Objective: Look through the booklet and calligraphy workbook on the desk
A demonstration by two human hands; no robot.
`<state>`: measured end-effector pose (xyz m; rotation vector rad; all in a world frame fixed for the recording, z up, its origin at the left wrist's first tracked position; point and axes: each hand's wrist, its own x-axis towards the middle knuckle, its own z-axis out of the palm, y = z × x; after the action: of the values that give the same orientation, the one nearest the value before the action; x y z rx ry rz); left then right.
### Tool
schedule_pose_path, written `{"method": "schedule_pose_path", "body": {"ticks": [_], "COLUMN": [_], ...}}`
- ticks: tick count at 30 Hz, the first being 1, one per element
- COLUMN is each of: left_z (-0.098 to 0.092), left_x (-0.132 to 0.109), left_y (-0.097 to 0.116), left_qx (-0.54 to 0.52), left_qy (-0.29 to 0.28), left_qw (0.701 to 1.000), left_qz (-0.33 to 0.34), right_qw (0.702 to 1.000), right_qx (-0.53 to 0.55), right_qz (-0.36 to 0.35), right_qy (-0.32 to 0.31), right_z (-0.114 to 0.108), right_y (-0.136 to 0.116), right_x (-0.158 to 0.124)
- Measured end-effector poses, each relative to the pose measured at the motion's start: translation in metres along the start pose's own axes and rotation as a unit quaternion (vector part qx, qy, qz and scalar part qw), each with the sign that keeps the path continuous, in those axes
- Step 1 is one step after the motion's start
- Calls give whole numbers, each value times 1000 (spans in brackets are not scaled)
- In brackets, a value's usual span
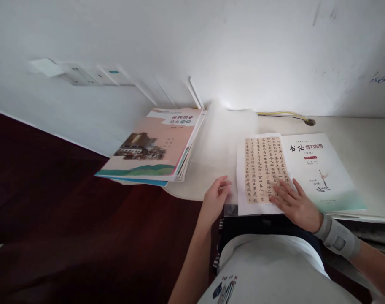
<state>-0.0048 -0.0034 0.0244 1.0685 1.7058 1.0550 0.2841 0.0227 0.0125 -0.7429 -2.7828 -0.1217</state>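
A calligraphy workbook (325,173) lies spread open on the white desk, with a green-tinted cover on the right. A tan page of brush-written characters (258,169) is on its left. Spread flat over the lower right of that page is my right hand (295,205), open, with a grey band on the wrist. My left hand (216,196) is just left of the book, its fingers loosely bent and apart, with no held object visible. Beside it, a strip that looks like clear plastic (231,210) shows at the book's lower left edge.
A stack of textbooks (151,145) with a pink history book on top stands at the desk's left end. Yellow cables (282,113) run into a hole at the back of the desk (366,147). Wall sockets (81,74) are at upper left. Dark red floor (84,236) lies below.
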Motion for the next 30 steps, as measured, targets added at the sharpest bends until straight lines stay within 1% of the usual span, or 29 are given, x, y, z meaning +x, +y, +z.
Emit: {"method": "schedule_pose_path", "body": {"ticks": [5,7,10,15,20,23,25,27,28,30], "left_z": [-2,-2,-1,-1,0,0,0,-1,-1,-3], "left_x": [2,3,4,4,5,5,5,6,6,8], "left_y": [1,1,0,-2,-3,-6,-7,-8,-8,-9], "left_qx": [-44,-49,-48,-36,0,2,17,33,34,21], "left_qy": [3,2,-3,6,23,27,30,32,33,24], "left_qw": [999,998,998,998,999,999,999,999,999,999], "left_qz": [-32,-39,-46,-41,-29,-24,-17,-10,-8,-14], "right_qw": [997,997,997,996,995,995,997,1000,999,990], "right_qx": [-69,-75,-70,-90,-97,-94,-69,-9,34,126], "right_qz": [30,12,-14,27,9,13,14,-5,-23,-51], "right_qy": [1,3,11,-2,7,19,14,-5,-17,-29], "right_z": [-3,-2,4,13,15,19,18,11,5,-8], "right_y": [-14,-21,-30,-38,-43,-49,-52,-46,-39,-16], "right_x": [12,20,30,36,41,46,49,50,50,49]}}
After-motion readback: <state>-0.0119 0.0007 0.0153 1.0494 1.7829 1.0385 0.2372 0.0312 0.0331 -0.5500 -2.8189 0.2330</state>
